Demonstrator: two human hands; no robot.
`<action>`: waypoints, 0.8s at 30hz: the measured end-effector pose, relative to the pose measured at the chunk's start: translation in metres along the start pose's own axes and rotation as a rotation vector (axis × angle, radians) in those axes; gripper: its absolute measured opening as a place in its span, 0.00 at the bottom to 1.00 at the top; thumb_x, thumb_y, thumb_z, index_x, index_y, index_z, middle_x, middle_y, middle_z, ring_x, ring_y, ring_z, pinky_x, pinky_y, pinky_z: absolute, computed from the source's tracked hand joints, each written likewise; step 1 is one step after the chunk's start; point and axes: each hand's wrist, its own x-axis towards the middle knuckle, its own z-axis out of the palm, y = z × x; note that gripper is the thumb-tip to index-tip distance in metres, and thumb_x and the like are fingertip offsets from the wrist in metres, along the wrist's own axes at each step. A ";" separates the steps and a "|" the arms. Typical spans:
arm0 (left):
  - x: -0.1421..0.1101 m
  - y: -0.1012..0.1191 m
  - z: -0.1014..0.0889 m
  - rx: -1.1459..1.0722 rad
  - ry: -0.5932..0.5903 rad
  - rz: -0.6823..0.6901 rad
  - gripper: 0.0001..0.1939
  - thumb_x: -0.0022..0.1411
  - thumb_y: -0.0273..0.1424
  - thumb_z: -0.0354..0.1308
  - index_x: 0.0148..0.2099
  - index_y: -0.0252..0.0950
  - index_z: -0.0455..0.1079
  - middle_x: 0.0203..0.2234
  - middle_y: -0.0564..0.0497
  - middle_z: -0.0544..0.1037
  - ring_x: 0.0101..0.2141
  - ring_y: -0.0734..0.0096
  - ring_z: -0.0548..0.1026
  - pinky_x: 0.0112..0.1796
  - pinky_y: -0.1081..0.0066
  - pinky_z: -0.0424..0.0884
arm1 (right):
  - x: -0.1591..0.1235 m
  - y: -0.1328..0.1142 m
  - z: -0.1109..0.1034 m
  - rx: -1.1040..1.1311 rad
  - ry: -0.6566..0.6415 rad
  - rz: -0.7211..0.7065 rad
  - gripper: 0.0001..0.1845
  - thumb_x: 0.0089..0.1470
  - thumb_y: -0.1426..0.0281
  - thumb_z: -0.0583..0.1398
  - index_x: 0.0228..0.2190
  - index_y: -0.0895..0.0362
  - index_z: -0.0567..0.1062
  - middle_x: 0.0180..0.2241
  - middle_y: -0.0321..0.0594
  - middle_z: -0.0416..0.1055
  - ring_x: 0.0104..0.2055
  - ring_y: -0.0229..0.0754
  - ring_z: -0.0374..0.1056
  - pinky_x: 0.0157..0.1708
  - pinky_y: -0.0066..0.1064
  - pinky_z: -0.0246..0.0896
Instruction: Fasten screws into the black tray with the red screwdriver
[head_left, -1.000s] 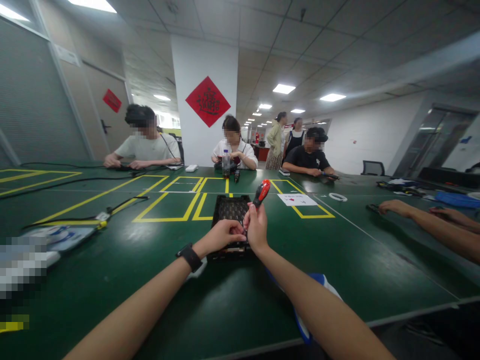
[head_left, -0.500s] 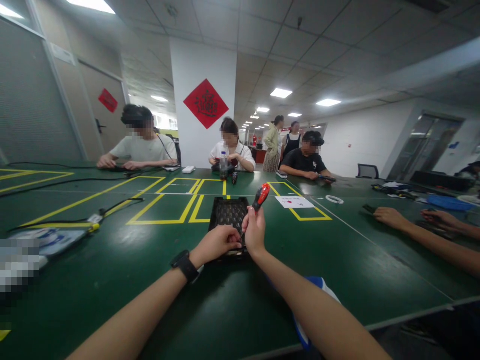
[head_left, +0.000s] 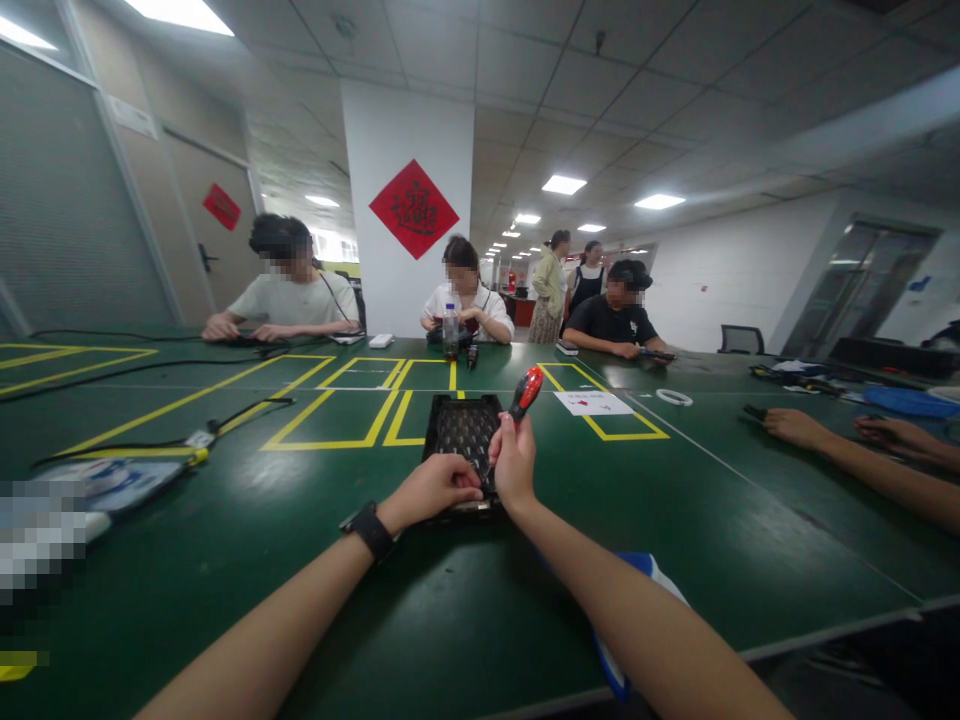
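My right hand point(head_left: 514, 462) is closed round a screwdriver point(head_left: 525, 393), whose red and black handle sticks up above the fist, tilted to the right. Its lower end points down toward the near right part of a black box point(head_left: 461, 425) with a patterned, studded inside; the tip itself is hard to see. My left hand point(head_left: 446, 482), with a black watch on the wrist, lies over the box's near left part. Its fingers are pinched together close to the screwdriver's lower end, and whatever they hold is too small or hidden.
The green table point(head_left: 345, 560) bears yellow tape outlines. A white paper sheet point(head_left: 594, 403) and a white ring point(head_left: 673, 397) lie beyond my right hand. A blue and white thing point(head_left: 636, 566) sits under my right forearm. Cables point(head_left: 247, 410) run at left. A co-worker's hands point(head_left: 799, 428) are at right.
My left fingers have drawn slightly left and down from my right hand. The screwdriver stays in my right hand at nearly the same tilt. The camera view has shifted a little.
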 end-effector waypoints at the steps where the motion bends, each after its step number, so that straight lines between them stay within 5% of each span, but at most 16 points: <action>1: 0.000 0.000 0.000 0.000 0.004 0.006 0.14 0.50 0.40 0.57 0.33 0.34 0.71 0.25 0.51 0.74 0.26 0.73 0.70 0.29 0.75 0.63 | 0.000 0.000 0.000 0.001 0.002 0.000 0.15 0.54 0.57 0.47 0.33 0.56 0.63 0.14 0.26 0.55 0.15 0.29 0.51 0.16 0.21 0.49; 24: 0.000 -0.006 0.001 0.056 0.037 0.052 0.11 0.52 0.36 0.56 0.35 0.35 0.72 0.30 0.50 0.74 0.31 0.72 0.70 0.33 0.74 0.63 | 0.002 -0.002 -0.001 0.052 0.008 0.018 0.15 0.54 0.57 0.48 0.33 0.56 0.63 0.14 0.25 0.55 0.14 0.29 0.50 0.14 0.21 0.48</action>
